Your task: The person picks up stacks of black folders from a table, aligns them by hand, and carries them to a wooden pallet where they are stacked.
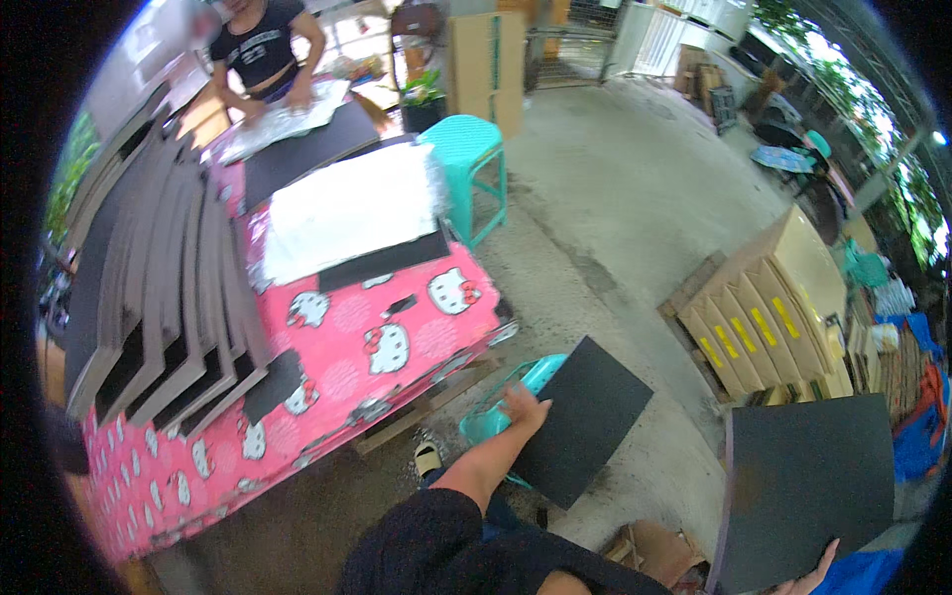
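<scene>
My left hand (pixel 526 409) is at the left edge of a flat black board (pixel 585 426) on a teal plastic stool (pixel 478 428). Its thumb stands apart from the fingers, over the board's edge; the fingertips are slightly blurred. At the lower right, my right hand (pixel 815 577) grips the bottom edge of a larger black board (pixel 808 486), with a finger showing on its face. The rest of that hand is cut off by the picture's rim.
A pink cartoon-print table (pixel 347 322) carries stacked dark panels (pixel 169 288) and a white sheet (pixel 347 213). Across it, a person (pixel 263 55) handles clear wrapping. Another teal stool (pixel 464 149) stands beside it. Brown cartons (pixel 759 322) with yellow tape sit at right.
</scene>
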`<action>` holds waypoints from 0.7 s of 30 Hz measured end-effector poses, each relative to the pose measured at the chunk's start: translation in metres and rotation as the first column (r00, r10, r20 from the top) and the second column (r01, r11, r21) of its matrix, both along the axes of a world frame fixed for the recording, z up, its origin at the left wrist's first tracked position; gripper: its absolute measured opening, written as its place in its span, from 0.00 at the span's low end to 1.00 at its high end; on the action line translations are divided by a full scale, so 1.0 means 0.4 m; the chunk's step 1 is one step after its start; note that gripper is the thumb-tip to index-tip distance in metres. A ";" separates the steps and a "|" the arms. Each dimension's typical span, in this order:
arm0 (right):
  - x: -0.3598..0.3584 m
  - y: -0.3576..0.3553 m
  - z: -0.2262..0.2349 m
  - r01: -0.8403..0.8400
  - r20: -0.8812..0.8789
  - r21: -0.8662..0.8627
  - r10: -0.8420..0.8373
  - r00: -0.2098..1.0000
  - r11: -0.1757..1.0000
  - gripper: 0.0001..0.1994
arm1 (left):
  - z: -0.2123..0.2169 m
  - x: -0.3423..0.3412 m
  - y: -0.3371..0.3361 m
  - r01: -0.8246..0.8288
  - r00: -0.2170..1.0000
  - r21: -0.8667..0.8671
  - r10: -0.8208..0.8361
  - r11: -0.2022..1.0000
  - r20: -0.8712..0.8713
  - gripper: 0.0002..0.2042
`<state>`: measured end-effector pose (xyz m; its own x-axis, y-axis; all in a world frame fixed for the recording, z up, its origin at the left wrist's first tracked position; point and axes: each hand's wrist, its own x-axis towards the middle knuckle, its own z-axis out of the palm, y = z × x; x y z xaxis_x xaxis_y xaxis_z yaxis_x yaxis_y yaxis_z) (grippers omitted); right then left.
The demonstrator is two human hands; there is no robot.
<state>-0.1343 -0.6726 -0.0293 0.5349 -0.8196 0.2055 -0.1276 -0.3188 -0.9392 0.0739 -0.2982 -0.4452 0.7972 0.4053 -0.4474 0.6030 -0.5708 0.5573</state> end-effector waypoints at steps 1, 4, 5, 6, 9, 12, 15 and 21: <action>0.042 0.019 -0.015 -0.065 -0.003 0.001 0.065 0.998 0.998 0.28 | 0.014 0.002 0.024 0.002 0.999 -0.057 0.001 0.998 0.038 0.36; 0.096 0.067 -0.038 -0.178 0.023 -0.042 0.179 0.984 0.983 0.27 | 0.307 0.036 0.011 0.140 0.990 -0.873 -0.083 0.466 0.115 0.41; 0.122 0.092 -0.049 -0.236 0.037 -0.047 0.238 0.971 0.971 0.27 | 0.413 0.036 0.030 0.170 0.982 -0.908 -0.141 0.383 0.125 0.41; 0.153 0.121 -0.063 -0.306 0.060 -0.042 0.308 0.949 0.951 0.26 | 0.472 0.021 0.051 0.085 0.994 -0.967 -0.090 0.241 0.065 0.40; 0.240 0.227 -0.098 -0.493 0.122 -0.103 0.503 0.856 0.864 0.26 | 0.668 -0.040 0.165 0.160 0.985 -0.987 -0.070 0.027 0.158 0.37; 0.360 0.357 -0.121 -0.664 0.222 -0.172 0.685 0.694 0.728 0.25 | 0.809 -0.169 0.340 0.424 0.891 -0.870 0.290 -0.252 0.350 0.35; 0.521 0.503 -0.047 -0.746 0.303 0.321 0.683 0.665 0.584 0.25 | 0.931 -0.270 0.527 0.562 0.745 -0.825 0.475 -0.069 0.468 0.36; 0.537 1.186 0.136 -0.924 0.542 0.382 0.808 0.233 0.009 0.21 | 1.202 -0.589 0.822 0.162 0.163 -0.392 0.367 0.906 0.916 0.31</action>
<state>0.0806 -0.1981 0.0251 0.9440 0.3030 0.1303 -0.0203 0.4478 -0.8939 -0.1617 0.0307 0.0354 0.6310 0.5646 0.5320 -0.5366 -0.1777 0.8249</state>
